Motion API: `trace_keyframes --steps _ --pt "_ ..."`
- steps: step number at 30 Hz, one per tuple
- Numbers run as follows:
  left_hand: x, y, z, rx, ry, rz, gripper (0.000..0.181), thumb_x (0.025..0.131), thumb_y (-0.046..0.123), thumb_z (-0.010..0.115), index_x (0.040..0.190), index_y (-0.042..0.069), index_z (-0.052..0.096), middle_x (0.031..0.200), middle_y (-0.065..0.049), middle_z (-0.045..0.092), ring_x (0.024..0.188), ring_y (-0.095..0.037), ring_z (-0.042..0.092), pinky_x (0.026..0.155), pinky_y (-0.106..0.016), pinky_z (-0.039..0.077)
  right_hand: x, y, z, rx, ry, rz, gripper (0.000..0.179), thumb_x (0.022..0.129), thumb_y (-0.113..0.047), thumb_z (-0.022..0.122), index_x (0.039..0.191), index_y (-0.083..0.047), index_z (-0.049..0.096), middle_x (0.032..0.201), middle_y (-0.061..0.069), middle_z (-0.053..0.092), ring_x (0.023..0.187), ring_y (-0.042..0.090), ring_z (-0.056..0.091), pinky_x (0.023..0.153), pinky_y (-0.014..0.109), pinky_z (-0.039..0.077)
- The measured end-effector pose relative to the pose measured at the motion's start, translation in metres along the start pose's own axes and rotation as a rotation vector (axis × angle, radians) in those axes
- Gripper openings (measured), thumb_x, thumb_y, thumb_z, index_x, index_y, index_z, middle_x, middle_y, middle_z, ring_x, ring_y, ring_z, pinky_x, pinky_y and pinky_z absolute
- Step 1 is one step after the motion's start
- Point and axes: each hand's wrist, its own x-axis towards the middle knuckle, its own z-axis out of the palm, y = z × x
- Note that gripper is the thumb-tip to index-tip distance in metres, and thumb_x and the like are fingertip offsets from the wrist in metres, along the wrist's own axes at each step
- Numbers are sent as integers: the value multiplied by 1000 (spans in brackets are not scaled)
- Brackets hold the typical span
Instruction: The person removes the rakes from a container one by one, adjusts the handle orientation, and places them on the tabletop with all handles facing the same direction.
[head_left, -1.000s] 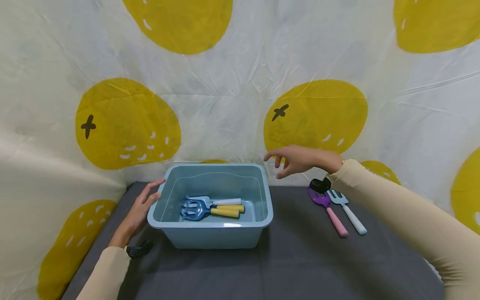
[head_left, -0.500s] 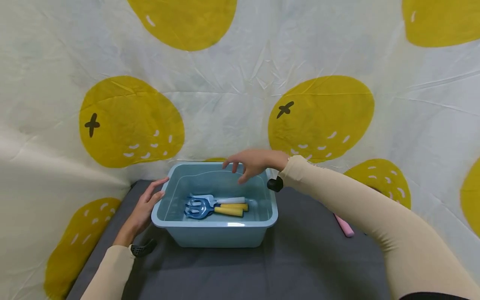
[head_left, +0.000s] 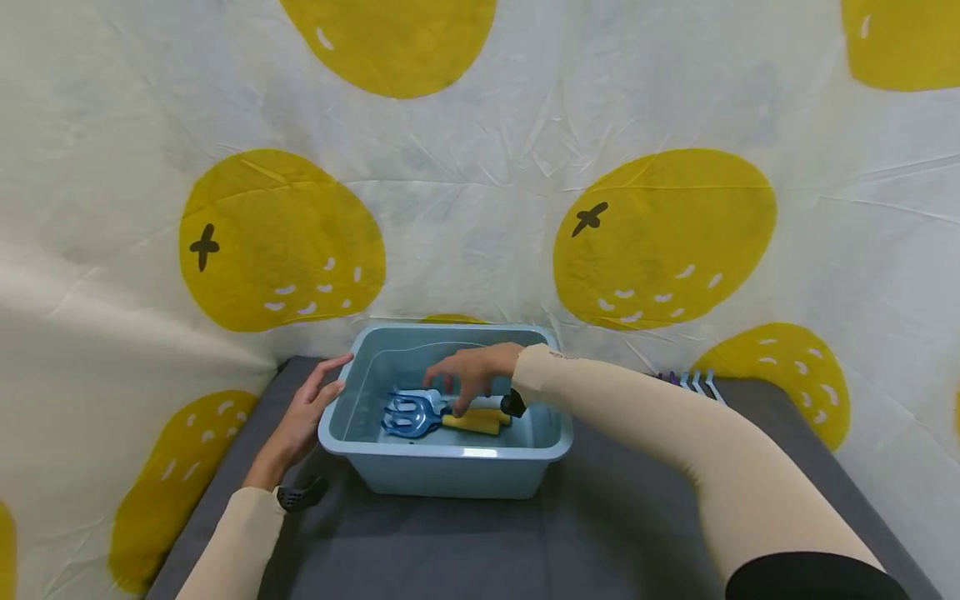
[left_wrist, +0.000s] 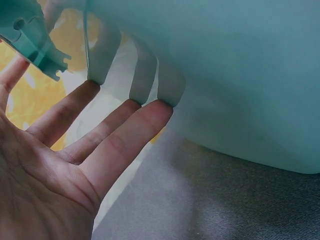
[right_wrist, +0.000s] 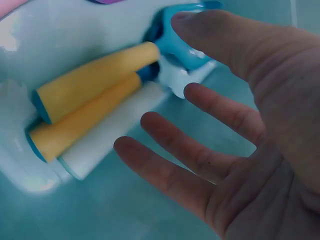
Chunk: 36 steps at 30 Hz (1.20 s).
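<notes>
A light blue plastic basin [head_left: 450,452] stands on the table. My left hand [head_left: 303,417] rests at its left side, straight fingertips touching the outer wall in the left wrist view. Inside lie small garden forks: two blue ones [head_left: 408,417] with yellow handles [right_wrist: 95,82], and a pale blue one with a white handle [right_wrist: 107,132]. My right hand [head_left: 476,371] is down inside the basin, over these forks. Its fingers are spread with nothing between them; in the right wrist view the thumb overlaps a blue fork head [right_wrist: 187,45] and the fingertips are close to the white handle.
Right of the basin, pale blue fork tines [head_left: 701,385] and purple tines [head_left: 667,377] show behind my right forearm, which hides the rest. A dark grey cloth [head_left: 412,550] covers the table. A white sheet with yellow shapes [head_left: 663,237] hangs behind.
My right hand has moved left from above the table beside the basin, over its rim and down to the forks. The left hand has stayed at the basin's side; the head view has shifted slightly.
</notes>
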Motion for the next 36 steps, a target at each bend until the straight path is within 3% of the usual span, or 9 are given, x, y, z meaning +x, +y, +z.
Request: trace_keyframes --steps 8,14,19,27,36 --pt "-1 -1 4 -2 -7 13 48 111 28 46 157 15 38 162 -17 28 121 -26 52 89 -28 54 18 16 26 22 -79 107 60 90 -15 80 142 -31 53 125 6 62 95 20 65 73 40 61" --pt "-2 -5 4 -6 -5 -10 49 111 31 47 157 18 38 163 -14 28 121 -25 54 89 -31 55 23 18 38 57 -93 132 55 88 -11 82 135 -29 58 114 3 64 88 22 68 65 38 61" --pt "0 -6 2 8 4 -18 50 111 31 46 158 18 37 163 -13 29 119 -23 56 89 -32 55 29 19 41 72 -130 141 52 90 -8 80 133 -28 58 115 0 62 92 22 67 69 41 61" --pt "-3 -6 5 -17 -10 -13 49 111 29 45 157 16 37 160 -17 29 114 -24 58 87 -32 56 40 28 50 26 -171 140 58 87 0 79 121 -38 53 116 -1 53 92 23 64 66 37 60" --pt "1 -4 5 0 2 -21 49 111 31 47 157 18 38 158 -13 32 116 -30 56 88 -33 56 35 22 44 16 -171 148 55 89 1 77 125 -33 54 108 3 57 89 22 65 64 37 60"
